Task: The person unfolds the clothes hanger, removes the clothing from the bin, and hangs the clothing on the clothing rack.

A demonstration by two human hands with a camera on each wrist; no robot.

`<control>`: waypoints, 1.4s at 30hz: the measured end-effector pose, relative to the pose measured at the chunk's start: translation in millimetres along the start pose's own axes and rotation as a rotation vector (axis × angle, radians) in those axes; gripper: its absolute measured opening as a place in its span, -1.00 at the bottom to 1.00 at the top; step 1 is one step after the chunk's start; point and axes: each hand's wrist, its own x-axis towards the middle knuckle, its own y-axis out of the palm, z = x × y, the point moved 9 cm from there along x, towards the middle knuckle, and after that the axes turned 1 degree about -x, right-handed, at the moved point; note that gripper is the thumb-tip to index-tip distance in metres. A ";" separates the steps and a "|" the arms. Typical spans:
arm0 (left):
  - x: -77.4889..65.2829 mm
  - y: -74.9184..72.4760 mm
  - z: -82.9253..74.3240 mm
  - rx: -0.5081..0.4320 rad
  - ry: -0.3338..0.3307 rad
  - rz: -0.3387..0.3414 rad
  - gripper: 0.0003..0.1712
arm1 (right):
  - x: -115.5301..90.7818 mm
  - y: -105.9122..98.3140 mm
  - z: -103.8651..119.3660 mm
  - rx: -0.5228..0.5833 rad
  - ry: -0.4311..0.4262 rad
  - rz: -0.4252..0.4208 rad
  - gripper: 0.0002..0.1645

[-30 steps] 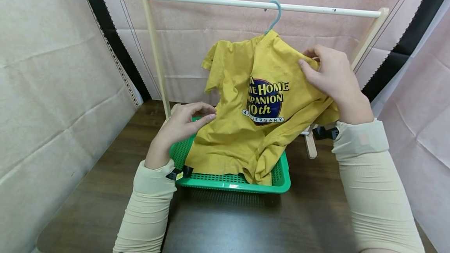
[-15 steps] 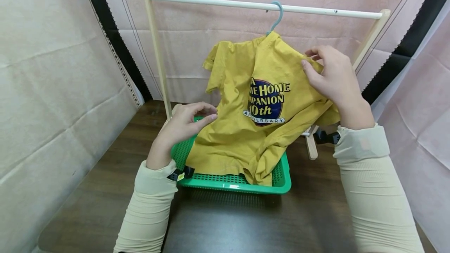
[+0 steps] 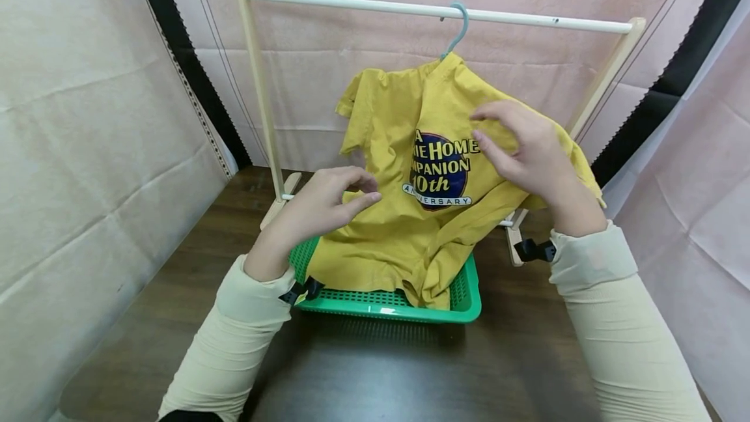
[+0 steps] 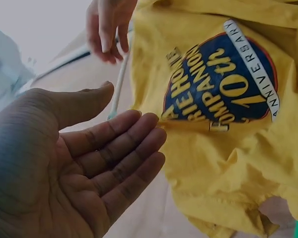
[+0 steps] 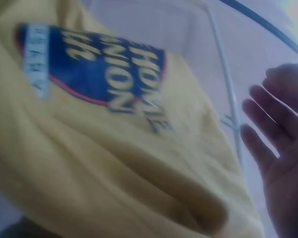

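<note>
A yellow printed T-shirt (image 3: 398, 226) hangs from a light blue hanger (image 3: 461, 30) hooked over the white rod (image 3: 351, 2) of a rack. Its lower hem lies in a green basket (image 3: 381, 308). In front of the shirt's right half is my right hand (image 3: 527, 148), fingers apart and holding nothing. My left hand (image 3: 328, 204) hovers by the shirt's left edge; the left wrist view shows its palm bare and its fingers extended. The hanger's shoulders are hidden inside the cloth. The right wrist view is blurred, with the right hand (image 5: 285, 134) beside the shirt.
The rack's pale side posts (image 3: 258, 83) stand to the left and right, with wooden feet (image 3: 515, 243) on the dark brown table (image 3: 375, 376). Light pinkish cloth walls (image 3: 117, 148) with black strips enclose the table at the back and sides.
My right hand has let go of the shirt's right sleeve and moved left and slightly down. The freed sleeve now hangs out to the right. My left hand has moved slightly right.
</note>
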 end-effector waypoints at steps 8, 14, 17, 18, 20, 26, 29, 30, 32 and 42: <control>36.6 43.4 3.5 0.198 -0.078 0.286 -0.58 | -36.5 67.3 1.8 0.099 0.006 0.333 -0.70; 49.9 98.0 32.0 0.511 -0.125 0.484 -0.40 | -77.6 117.1 -11.2 0.061 0.125 0.632 -0.70; 52.1 113.4 45.9 0.663 -0.143 0.523 -0.35 | -96.6 132.0 -21.6 -0.014 0.176 0.744 -0.60; 52.3 116.3 50.3 0.701 -0.156 0.530 -0.33 | -101.5 135.1 -25.1 -0.032 0.194 0.770 -0.56; 52.5 121.4 57.9 0.742 -0.180 0.548 -0.35 | -109.8 138.8 -32.1 -0.063 0.228 0.809 -0.50; 52.7 128.8 73.8 0.763 -0.243 0.588 -0.38 | -127.4 137.8 -47.7 -0.031 0.334 0.901 -0.29; 52.4 128.5 78.9 0.788 -0.254 0.593 -0.49 | -136.0 138.1 -50.7 0.014 0.381 0.981 -0.15; 52.3 128.1 80.0 0.803 -0.250 0.593 -0.54 | -138.6 138.3 -51.0 0.027 0.390 1.005 -0.11; 52.2 127.7 81.6 0.835 -0.230 0.594 -0.62 | -142.4 138.6 -50.5 0.050 0.384 1.037 -0.12; 63.1 127.4 91.4 0.954 -0.162 0.501 -0.76 | -148.3 140.5 -46.6 0.137 0.361 1.079 -0.48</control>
